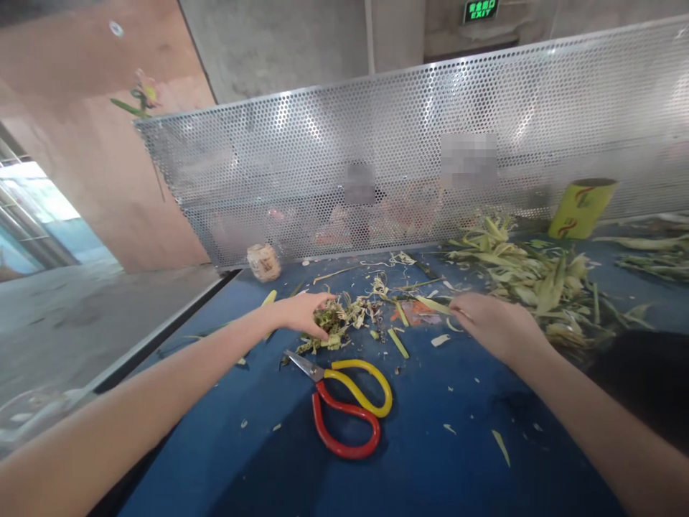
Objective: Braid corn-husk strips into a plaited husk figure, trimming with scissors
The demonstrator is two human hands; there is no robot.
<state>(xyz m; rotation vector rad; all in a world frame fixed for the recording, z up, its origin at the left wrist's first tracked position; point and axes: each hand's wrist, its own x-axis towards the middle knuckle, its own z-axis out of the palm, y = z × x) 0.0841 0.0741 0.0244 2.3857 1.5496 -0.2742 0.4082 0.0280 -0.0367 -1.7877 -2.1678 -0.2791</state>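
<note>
My left hand rests at the left side of a small heap of green and dried plant scraps. Its thumb and fingers are apart, touching the heap's edge. To the right, my right hand is closed, with a pale green leaf strip at its fingertips. In front of the heap lie scissors with one yellow and one red handle, blades pointing away to the left. Cut stem pieces and an orange-red patch lie between my hands.
A large pile of pale green leaves lies at the right, before a yellow tube. A roll of twine stands at the back left. A perforated metal panel borders the blue table; blurred figures show through it.
</note>
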